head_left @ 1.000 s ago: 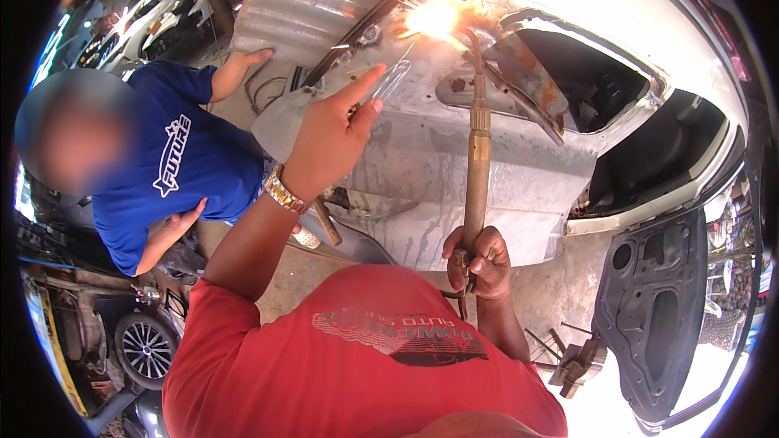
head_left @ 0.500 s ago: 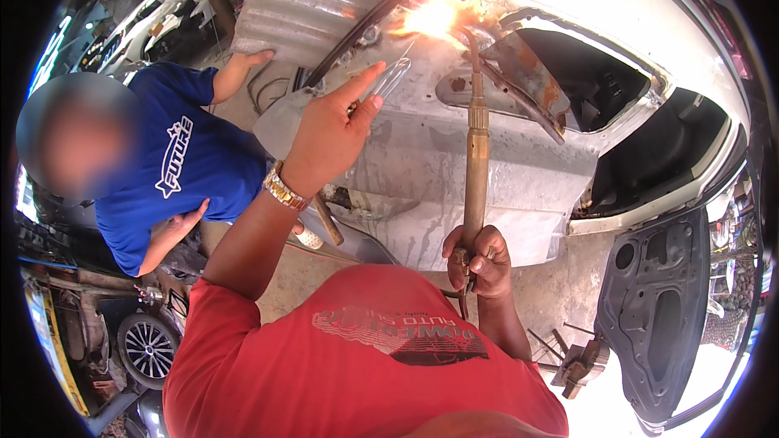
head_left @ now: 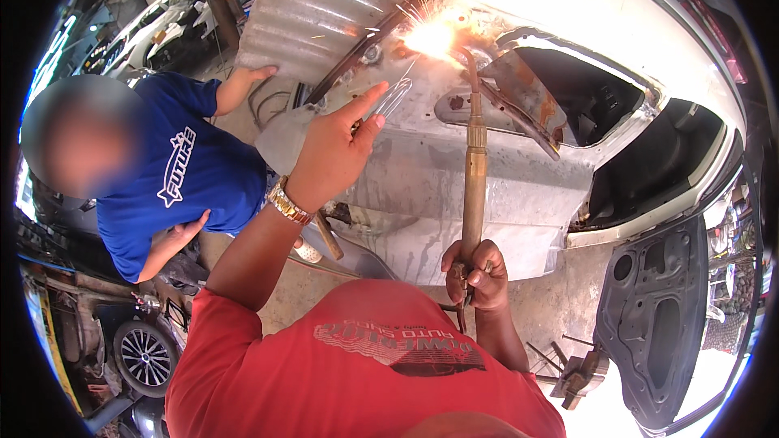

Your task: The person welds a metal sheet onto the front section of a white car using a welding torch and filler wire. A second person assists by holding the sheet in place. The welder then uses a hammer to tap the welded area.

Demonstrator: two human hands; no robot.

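My right hand (head_left: 487,277) is closed round the valve end of a brass gas torch (head_left: 475,182), which points away from me with its bent tip at the metal. A bright flame (head_left: 432,39) burns there and throws sparks; its glare hides the exact spot. Between the thumb and fingers of my left hand (head_left: 329,158) is a folded bundle of thin welding wire (head_left: 393,99), one end reaching toward the flame. Both hands are over the bare grey door panel (head_left: 398,170) of a white car. A rusty metal piece (head_left: 523,93) lies by the panel's opening.
At the left a person in a blue shirt (head_left: 207,166) has one hand on a corrugated metal sheet (head_left: 312,12) beside the flame. A dark loose door panel (head_left: 649,316) stands at the right. A wheel (head_left: 146,357) and a vise-like tool (head_left: 580,377) are lower down.
The sparks now fly higher and spread wider from the flame. My hands, the torch and the wire stay nearly in place, with a slight shift of the whole view.
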